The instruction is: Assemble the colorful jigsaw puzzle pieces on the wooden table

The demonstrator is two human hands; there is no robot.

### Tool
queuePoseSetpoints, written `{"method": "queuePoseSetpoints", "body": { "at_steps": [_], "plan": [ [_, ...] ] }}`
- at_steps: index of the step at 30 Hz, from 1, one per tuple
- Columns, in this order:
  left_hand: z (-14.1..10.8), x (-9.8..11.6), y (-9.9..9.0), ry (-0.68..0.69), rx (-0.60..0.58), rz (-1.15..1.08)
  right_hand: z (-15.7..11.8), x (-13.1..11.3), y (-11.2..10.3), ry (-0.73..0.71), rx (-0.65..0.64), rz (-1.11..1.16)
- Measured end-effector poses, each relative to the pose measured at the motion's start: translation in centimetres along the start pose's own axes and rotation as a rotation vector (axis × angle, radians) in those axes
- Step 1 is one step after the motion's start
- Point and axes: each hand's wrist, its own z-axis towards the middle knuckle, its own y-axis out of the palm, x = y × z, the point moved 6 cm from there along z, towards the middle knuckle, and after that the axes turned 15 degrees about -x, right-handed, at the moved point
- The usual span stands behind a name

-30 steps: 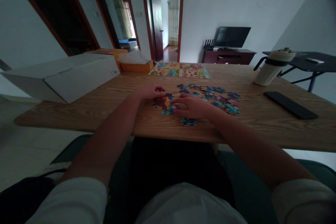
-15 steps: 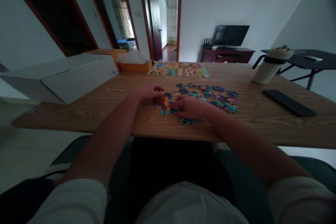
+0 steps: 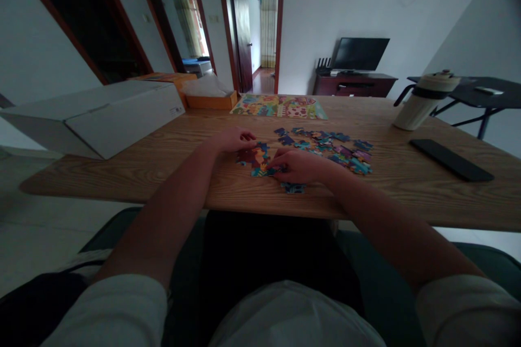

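Multicoloured blue, teal, orange and pink puzzle pieces, brightly printed picture sheet, light brown wood-grain table, white box, orange box, cream jug, black flat device

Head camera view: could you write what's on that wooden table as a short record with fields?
Left hand: left hand rests on the table, its fingers at the joined puzzle patch
Right hand: right hand lies on the patch's right edge; whether it pinches a piece cannot be told
Loose pieces: loose puzzle pieces scattered right of the hands; one piece near the table edge
Far side: colourful picture sheet, orange box
Left: white carton
Right: cream jug, black flat device
Surface: wooden table
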Motion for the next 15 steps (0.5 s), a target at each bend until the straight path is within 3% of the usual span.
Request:
{"method": "queuePoseSetpoints", "body": {
  "at_steps": [10,12,15],
  "plan": [
    [0.1,0.0,0.1,-0.024,-0.015,0.015,-0.2,-0.3,-0.1,-0.095,0.023,-0.049],
    [-0.1,0.1,0.5,-0.025,-0.049,-0.050,-0.6,0.6,-1.3,-0.075,0.120,0.018],
    [-0.5,0.4,0.8,-0.027,-0.063,-0.081,-2.2,3.0,-4.4,0.023,0.367,0.160]
  ]
}}
